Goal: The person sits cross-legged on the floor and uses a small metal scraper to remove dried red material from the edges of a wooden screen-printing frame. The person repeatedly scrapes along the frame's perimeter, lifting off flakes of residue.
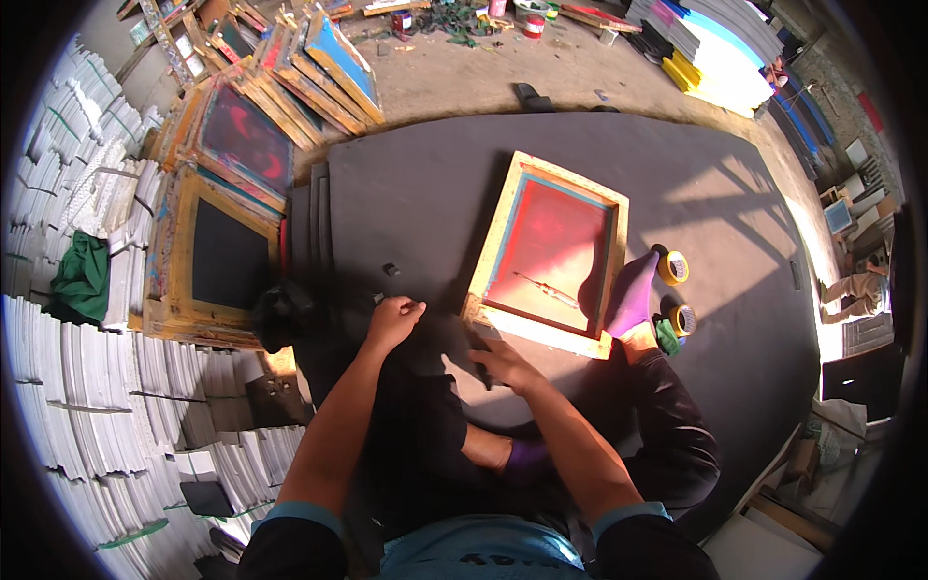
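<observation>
My left hand is over the dark sheet, thumb and fingers pinched together; what they hold, if anything, is too small to make out. A small dark scrap lies just beyond it. My right hand is curled around a dark object, mostly hidden by the fingers, near the lower left corner of a wooden screen-printing frame. The frame lies flat, with red mesh inside blue-edged wood. A slim tool with a reddish handle rests on the mesh, touched by neither hand.
My purple-socked foot presses beside the frame. Yellow tape rolls and a green cloth sit right of it. More frames lean at left, near stacked white sheets. A black bundle lies left. A person stands far right.
</observation>
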`<action>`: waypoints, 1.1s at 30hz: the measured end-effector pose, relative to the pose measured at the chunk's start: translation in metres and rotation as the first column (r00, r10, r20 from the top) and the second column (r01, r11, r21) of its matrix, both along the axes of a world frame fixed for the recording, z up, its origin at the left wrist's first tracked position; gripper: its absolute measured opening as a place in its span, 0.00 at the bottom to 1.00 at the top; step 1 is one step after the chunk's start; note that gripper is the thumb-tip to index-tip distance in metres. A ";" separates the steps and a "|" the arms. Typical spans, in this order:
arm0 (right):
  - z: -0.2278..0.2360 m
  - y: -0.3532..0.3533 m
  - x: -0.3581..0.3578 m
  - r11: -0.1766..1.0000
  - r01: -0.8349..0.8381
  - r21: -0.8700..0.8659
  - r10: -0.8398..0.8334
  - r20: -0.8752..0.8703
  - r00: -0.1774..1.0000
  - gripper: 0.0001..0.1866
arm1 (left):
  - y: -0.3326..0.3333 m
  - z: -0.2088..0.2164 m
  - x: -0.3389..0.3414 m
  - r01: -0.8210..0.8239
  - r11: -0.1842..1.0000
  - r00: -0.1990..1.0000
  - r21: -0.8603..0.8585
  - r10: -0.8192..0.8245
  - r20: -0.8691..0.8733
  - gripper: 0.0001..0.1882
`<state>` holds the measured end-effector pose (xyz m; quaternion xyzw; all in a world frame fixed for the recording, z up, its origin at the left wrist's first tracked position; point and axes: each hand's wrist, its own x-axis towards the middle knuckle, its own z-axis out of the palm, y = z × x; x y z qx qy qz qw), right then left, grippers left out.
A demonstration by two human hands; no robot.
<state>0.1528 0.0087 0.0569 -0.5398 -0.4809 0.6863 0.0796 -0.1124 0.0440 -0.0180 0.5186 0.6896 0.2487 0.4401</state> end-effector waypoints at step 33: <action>-0.034 0.010 0.076 0.934 -0.314 0.168 0.050 0.811 0.583 0.26 | -0.012 -0.005 0.104 0.227 0.972 0.956 -0.067 -0.236 -0.173 0.33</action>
